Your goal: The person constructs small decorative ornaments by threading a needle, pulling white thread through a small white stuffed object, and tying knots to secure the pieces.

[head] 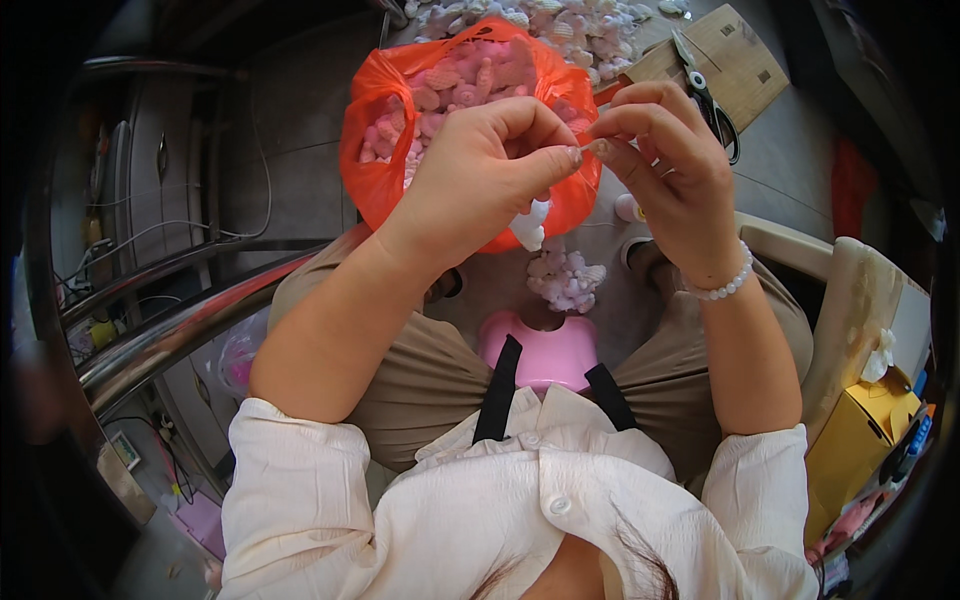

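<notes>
Between the fingertips of my left hand [480,169] and my right hand [675,161] runs a short, thin white strand [586,148], probably thread. Both hands pinch it between thumb and forefinger, nearly touching. Below my left fingers a small white plush piece [531,226] hangs, its upper part hidden by the hand. Whether those fingers also grip it, I cannot tell. Under the hands stands a red plastic bag [367,97], filled with pink plush pieces [465,94]. A thread spool [628,208] lies on the floor below my right hand.
Black-handled scissors [701,90] rest on a cardboard box [742,60] at the far right. White plush pieces [562,30] are heaped at the back. A pink stool [536,349] and a pale plush cluster [566,277] sit between my legs. A metal rail [172,341] runs along the left.
</notes>
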Demonstrator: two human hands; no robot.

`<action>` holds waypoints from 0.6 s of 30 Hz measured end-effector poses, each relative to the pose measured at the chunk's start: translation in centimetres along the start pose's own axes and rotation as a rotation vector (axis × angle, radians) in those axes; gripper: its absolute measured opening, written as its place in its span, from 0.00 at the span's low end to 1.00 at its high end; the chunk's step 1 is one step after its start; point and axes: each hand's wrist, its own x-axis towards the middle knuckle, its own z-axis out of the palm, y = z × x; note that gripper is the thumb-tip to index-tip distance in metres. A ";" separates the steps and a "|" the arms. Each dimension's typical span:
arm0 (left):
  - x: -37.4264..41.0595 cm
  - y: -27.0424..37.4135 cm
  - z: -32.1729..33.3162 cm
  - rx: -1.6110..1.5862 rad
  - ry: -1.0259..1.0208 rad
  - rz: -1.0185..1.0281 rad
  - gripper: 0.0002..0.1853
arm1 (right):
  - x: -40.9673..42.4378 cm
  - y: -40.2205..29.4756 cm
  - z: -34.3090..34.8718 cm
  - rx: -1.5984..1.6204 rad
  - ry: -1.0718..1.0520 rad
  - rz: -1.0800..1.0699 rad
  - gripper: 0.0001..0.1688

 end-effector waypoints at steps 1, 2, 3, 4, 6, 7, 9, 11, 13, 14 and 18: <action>0.0 0.0 0.1 0.011 -0.003 -0.002 0.06 | -0.1 0.1 0.0 -0.029 -0.012 -0.011 0.06; 0.1 0.1 0.2 0.022 -0.005 -0.004 0.06 | -0.2 0.3 0.0 -0.057 -0.024 -0.021 0.05; 0.1 0.1 0.3 0.033 -0.010 -0.006 0.06 | -0.4 0.2 0.1 -0.052 -0.025 -0.011 0.05; 0.1 0.0 0.4 0.040 -0.020 0.008 0.06 | -0.5 0.2 0.2 -0.047 -0.025 -0.001 0.05; 0.3 -0.3 0.5 0.055 -0.038 0.035 0.06 | -0.6 0.2 0.3 -0.036 -0.028 0.027 0.05; 0.3 -0.5 0.5 0.060 -0.036 0.038 0.06 | -0.7 0.2 0.3 -0.031 -0.030 0.045 0.05; 0.4 -0.6 0.5 0.069 -0.031 0.043 0.06 | -0.7 0.4 0.3 0.005 -0.026 0.090 0.04; 0.4 -0.2 0.4 0.039 -0.033 0.006 0.06 | -0.7 0.7 0.1 0.068 -0.013 0.144 0.04; 0.4 -0.1 0.3 -0.004 -0.040 -0.023 0.06 | -0.6 1.0 -0.3 0.139 -0.041 0.136 0.04; 0.5 -0.1 0.3 -0.029 -0.042 -0.035 0.06 | -0.6 1.0 -0.4 0.175 -0.055 0.132 0.04; 0.6 -0.5 -0.2 -0.173 -0.059 -0.071 0.05 | 0.0 1.4 -1.1 0.206 0.001 0.070 0.10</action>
